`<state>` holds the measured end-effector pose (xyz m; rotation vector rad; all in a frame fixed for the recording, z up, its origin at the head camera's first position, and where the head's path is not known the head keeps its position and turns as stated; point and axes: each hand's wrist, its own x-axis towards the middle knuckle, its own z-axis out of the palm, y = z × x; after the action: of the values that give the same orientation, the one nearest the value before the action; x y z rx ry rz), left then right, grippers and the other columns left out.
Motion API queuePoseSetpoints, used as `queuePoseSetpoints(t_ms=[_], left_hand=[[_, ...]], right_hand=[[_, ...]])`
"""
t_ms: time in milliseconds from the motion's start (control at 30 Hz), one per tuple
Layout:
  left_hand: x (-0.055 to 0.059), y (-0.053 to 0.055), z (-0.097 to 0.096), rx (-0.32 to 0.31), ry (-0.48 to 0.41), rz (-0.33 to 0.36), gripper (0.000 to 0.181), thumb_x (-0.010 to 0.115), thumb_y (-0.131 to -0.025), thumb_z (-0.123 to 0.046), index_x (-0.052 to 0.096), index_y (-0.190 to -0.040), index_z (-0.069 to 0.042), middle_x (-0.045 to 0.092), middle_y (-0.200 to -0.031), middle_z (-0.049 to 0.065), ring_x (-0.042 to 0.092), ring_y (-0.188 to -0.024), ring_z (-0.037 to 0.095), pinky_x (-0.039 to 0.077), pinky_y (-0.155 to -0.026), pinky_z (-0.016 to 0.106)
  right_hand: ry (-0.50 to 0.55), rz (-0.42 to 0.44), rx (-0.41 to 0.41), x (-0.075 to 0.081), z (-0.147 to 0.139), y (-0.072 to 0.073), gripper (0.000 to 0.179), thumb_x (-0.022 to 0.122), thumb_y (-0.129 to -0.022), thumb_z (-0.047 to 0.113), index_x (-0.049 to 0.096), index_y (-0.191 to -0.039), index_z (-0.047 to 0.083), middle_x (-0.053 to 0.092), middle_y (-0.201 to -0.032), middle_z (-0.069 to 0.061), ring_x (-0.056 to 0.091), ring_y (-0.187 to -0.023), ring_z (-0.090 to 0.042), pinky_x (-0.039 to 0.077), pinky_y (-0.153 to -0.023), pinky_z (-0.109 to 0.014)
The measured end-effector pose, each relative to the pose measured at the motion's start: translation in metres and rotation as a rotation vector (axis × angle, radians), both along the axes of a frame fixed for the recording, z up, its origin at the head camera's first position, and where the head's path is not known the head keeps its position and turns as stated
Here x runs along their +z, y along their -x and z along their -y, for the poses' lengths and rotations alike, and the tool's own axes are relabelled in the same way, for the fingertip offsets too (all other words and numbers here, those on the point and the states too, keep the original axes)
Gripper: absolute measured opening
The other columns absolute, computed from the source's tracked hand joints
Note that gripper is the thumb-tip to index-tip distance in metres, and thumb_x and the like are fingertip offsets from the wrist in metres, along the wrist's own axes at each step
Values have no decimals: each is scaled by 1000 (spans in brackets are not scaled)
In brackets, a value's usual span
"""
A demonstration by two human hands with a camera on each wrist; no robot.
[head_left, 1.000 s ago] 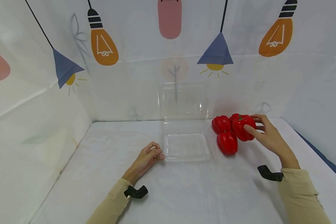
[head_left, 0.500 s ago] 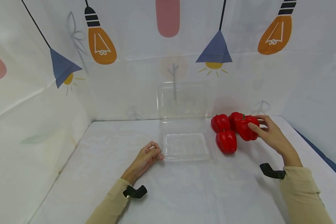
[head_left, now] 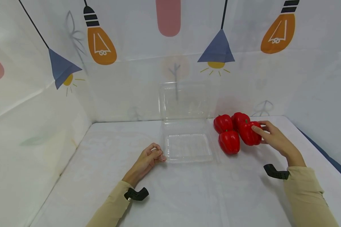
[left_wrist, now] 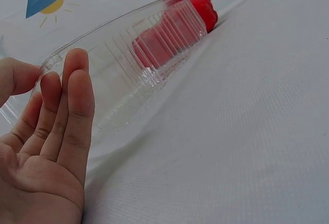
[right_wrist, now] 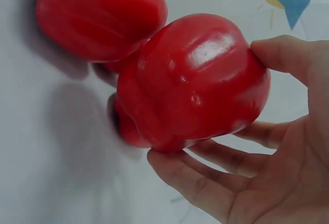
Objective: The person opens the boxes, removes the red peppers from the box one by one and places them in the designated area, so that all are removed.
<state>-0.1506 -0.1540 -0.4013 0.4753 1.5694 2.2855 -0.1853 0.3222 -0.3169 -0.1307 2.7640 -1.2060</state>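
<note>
My right hand (head_left: 275, 137) grips a red bell pepper (head_left: 250, 134) between thumb and fingers, at the right of a cluster of other red bell peppers. In the right wrist view the gripped bell pepper (right_wrist: 198, 80) hides part of those behind it; one more bell pepper (right_wrist: 103, 18) lies close beside it. A clear plastic clamshell box (head_left: 188, 162) stands mid-table, its lid (head_left: 184, 97) raised against the back wall. At its front left corner my left hand (head_left: 146, 162) pinches the rim; the left wrist view shows the thumb and fingertips at the box edge (left_wrist: 128, 14).
Left of the held one, bell peppers stand at the back right: one at the front (head_left: 229, 142), one at the left (head_left: 223, 123) and one at the rear (head_left: 240, 118). The white-covered table (head_left: 187, 195) meets a printed cloth wall (head_left: 125, 91) behind.
My right hand has shifted the gripped bell pepper slightly right, away from the cluster, then a little lower. My left hand stays at the box corner. The head view has shifted slightly.
</note>
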Motion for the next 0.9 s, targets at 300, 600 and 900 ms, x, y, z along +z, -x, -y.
queuePoseSetpoints(t_ms=[300, 600, 900], left_hand=[[-3, -2, 3, -31, 7, -10, 8, 52, -96, -10, 45, -100, -11, 59, -84, -6, 67, -84, 8, 55, -83, 25], [-4, -4, 4, -37, 3, -19, 7, 51, -96, -8, 45, -100, -11, 59, -83, -6, 66, -83, 6, 55, -83, 24], [-2, -9, 4, -28, 30, -18, 6, 49, -97, -6, 46, -100, -10, 57, -83, -6, 64, -81, 6, 55, -82, 23]], right_hand=[[-27, 72, 38, -11, -6, 6, 80, 37, -97, 52, 13, -144, -8, 28, -138, -34, 40, -118, -48, 54, -86, -47], [-19, 121, 51, -15, -7, 6, 82, 36, -96, 53, 12, -144, -9, 28, -139, -34, 39, -120, -49, 52, -89, -50], [-83, 165, 65, -17, -9, 6, 81, 35, -96, 54, 16, -142, -10, 34, -135, -34, 41, -118, -47, 52, -90, -49]])
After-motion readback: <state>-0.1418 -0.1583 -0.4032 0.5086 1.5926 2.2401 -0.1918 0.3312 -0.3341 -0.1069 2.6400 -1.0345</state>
